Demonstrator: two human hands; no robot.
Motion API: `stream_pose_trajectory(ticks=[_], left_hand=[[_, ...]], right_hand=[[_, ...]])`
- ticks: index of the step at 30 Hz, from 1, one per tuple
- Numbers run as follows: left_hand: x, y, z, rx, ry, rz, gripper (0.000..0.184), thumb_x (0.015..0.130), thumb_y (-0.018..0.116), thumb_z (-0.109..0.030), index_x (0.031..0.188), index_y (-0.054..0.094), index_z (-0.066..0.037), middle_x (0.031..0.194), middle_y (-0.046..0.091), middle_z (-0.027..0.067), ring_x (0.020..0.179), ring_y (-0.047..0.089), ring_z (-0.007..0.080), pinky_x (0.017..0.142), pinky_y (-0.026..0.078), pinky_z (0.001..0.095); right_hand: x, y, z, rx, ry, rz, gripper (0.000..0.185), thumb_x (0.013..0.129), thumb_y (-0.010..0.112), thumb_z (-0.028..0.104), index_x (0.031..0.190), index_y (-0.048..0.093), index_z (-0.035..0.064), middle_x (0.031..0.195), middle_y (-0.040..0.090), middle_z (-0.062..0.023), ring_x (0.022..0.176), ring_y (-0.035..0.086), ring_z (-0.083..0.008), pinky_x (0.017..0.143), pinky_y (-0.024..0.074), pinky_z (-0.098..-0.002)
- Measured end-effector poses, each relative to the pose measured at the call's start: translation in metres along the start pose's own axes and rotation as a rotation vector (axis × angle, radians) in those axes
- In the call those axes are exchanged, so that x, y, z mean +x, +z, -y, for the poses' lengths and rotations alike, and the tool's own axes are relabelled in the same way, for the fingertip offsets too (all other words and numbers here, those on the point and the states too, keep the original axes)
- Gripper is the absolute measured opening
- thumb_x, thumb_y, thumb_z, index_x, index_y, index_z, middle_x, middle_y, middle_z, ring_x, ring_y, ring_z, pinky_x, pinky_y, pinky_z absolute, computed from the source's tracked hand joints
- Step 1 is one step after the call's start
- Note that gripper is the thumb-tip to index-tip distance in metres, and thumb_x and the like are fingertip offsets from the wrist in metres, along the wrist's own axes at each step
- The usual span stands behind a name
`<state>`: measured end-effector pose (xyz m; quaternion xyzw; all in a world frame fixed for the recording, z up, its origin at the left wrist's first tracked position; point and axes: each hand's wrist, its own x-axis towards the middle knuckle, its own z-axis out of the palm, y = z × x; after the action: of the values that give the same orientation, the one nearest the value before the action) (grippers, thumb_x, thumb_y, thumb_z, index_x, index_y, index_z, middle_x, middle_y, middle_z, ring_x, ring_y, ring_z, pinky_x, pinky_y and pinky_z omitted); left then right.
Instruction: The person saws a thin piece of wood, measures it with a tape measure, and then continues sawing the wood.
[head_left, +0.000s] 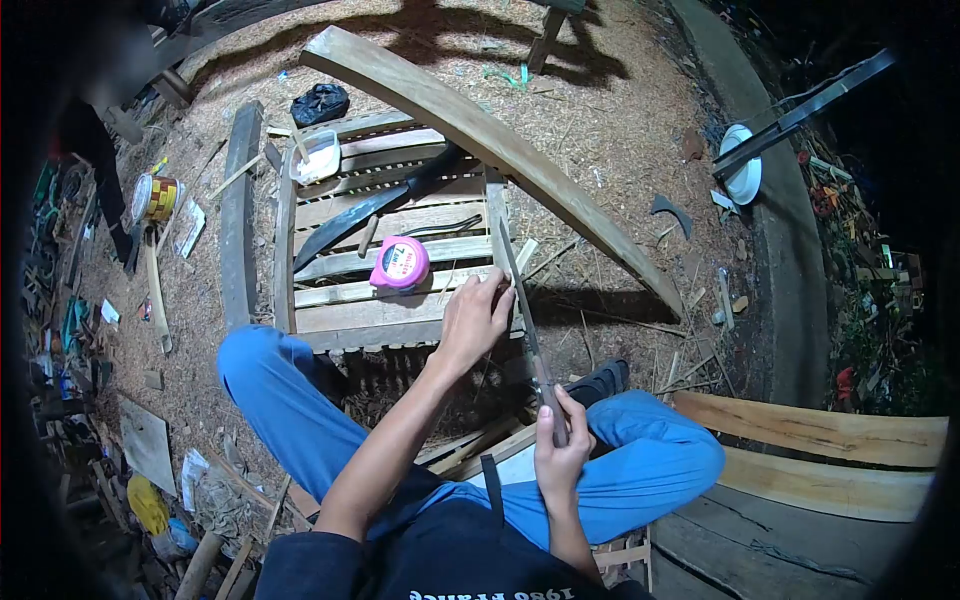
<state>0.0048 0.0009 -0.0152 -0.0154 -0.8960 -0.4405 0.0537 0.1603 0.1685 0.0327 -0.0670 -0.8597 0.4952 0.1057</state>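
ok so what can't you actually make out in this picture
Head view: what, if anything, the left hand pinches beside the blade; its own fingers hide it.
Head view: what the black bag holds, if anything; its dark plastic hides it.
Head view: the smallest print on the pink tape measure; too small.
Head view: the rest of the dark shirt; cut off by the bottom edge.

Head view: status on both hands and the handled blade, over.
Right hand grips handled blade. Left hand beside the blade, hold unclear. Pink tape measure on slatted stand, clear of blade.
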Motion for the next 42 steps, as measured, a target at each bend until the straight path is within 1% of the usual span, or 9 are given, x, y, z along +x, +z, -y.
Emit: stream_pose_trajectory(ticks=[2, 6, 8, 10, 16, 28, 36, 40, 42], left_hand=[[0.000, 0.003, 0.001, -0.008, -0.018, 0.005, 0.028, 0.100, 0.065, -0.025, 0.117, 0.064, -0.003, 0.097, 0.065, 0.0231, 0.093, 0.066, 0.0439, 0.082, 0.051, 0.0521], [0.002, 0.000, 0.001, -0.043, -0.047, 0.017, 0.028, 0.101, 0.065, -0.025, 0.118, 0.065, -0.003, 0.099, 0.068, 0.0247, 0.094, 0.067, 0.0456, 0.083, 0.052, 0.0528], [0.002, 0.001, 0.000, -0.034, -0.038, 0.005, 0.028, 0.101, 0.065, -0.025, 0.118, 0.065, -0.003, 0.099, 0.068, 0.0252, 0.094, 0.067, 0.0454, 0.083, 0.053, 0.0528], [0.003, -0.002, -0.002, -0.022, -0.051, 0.045, 0.028, 0.101, 0.065, -0.025, 0.118, 0.065, -0.003, 0.098, 0.068, 0.0251, 0.094, 0.067, 0.0449, 0.083, 0.053, 0.0528], [0.000, 0.000, -0.002, -0.023, -0.029, -0.030, 0.028, 0.101, 0.065, -0.026, 0.117, 0.065, -0.004, 0.094, 0.065, 0.0244, 0.091, 0.066, 0.0455, 0.081, 0.052, 0.0536], [0.001, 0.003, 0.001, 0.015, -0.019, -0.019, 0.028, 0.100, 0.066, -0.027, 0.117, 0.066, -0.004, 0.093, 0.065, 0.0232, 0.089, 0.067, 0.0442, 0.079, 0.053, 0.0511], [0.002, 0.005, 0.006, -0.042, -0.005, -0.044, 0.027, 0.099, 0.067, -0.024, 0.116, 0.065, -0.003, 0.088, 0.066, 0.0232, 0.087, 0.067, 0.0441, 0.079, 0.053, 0.0507], [0.003, 0.005, 0.003, -0.026, -0.014, -0.015, 0.027, 0.099, 0.067, -0.024, 0.116, 0.066, -0.003, 0.093, 0.068, 0.0237, 0.089, 0.068, 0.0439, 0.079, 0.053, 0.0504], [0.001, 0.005, 0.004, -0.020, 0.002, -0.035, 0.027, 0.099, 0.067, -0.025, 0.115, 0.066, -0.003, 0.093, 0.069, 0.0231, 0.088, 0.068, 0.0430, 0.079, 0.053, 0.0502]], right_hand=[[0.009, 0.007, 0.001, -0.009, -0.097, -0.038, 0.035, 0.097, 0.070, 0.008, 0.130, 0.066, -0.0015, 0.111, 0.076, -0.0218, 0.096, 0.076, -0.0261, 0.084, 0.0587, -0.0370], [0.009, 0.006, 0.005, 0.075, 0.118, 0.046, 0.034, 0.097, 0.070, 0.009, 0.129, 0.067, -0.0016, 0.116, 0.075, -0.0234, 0.105, 0.076, -0.0296, 0.089, 0.0586, -0.0392], [-0.003, 0.002, -0.007, -0.014, -0.055, -0.025, 0.033, 0.097, 0.070, 0.008, 0.129, 0.067, -0.0016, 0.112, 0.076, -0.0232, 0.098, 0.077, -0.0288, 0.083, 0.0589, -0.0394], [0.003, 0.003, -0.001, -0.002, -0.032, -0.028, 0.032, 0.097, 0.070, 0.008, 0.127, 0.067, -0.0023, 0.112, 0.075, -0.0235, 0.098, 0.077, -0.0303, 0.083, 0.0589, -0.0400], [0.013, 0.004, 0.008, 0.065, 0.046, -0.007, 0.031, 0.098, 0.069, 0.009, 0.126, 0.067, -0.0030, 0.111, 0.076, -0.0207, 0.099, 0.075, -0.0223, 0.086, 0.0582, -0.0357], [-0.003, -0.003, 0.003, 0.067, 0.063, -0.013, 0.031, 0.097, 0.068, 0.006, 0.125, 0.067, -0.0042, 0.115, 0.074, -0.0248, 0.102, 0.075, -0.0272, 0.087, 0.0586, -0.0408], [0.025, 0.016, 0.009, 0.049, 0.018, 0.003, 0.030, 0.097, 0.070, 0.008, 0.126, 0.068, 0.0001, 0.112, 0.076, -0.0204, 0.101, 0.077, -0.0309, 0.086, 0.0583, -0.0375], [-0.005, -0.006, 0.002, 0.081, 0.136, 0.006, 0.031, 0.097, 0.070, 0.008, 0.126, 0.067, -0.0022, 0.118, 0.074, -0.0226, 0.107, 0.075, -0.0327, 0.089, 0.0581, -0.0392], [0.005, 0.007, 0.000, 0.028, 0.013, -0.020, 0.030, 0.097, 0.069, 0.008, 0.125, 0.067, -0.0031, 0.118, 0.074, -0.0224, 0.106, 0.075, -0.0300, 0.088, 0.0580, -0.0382]])
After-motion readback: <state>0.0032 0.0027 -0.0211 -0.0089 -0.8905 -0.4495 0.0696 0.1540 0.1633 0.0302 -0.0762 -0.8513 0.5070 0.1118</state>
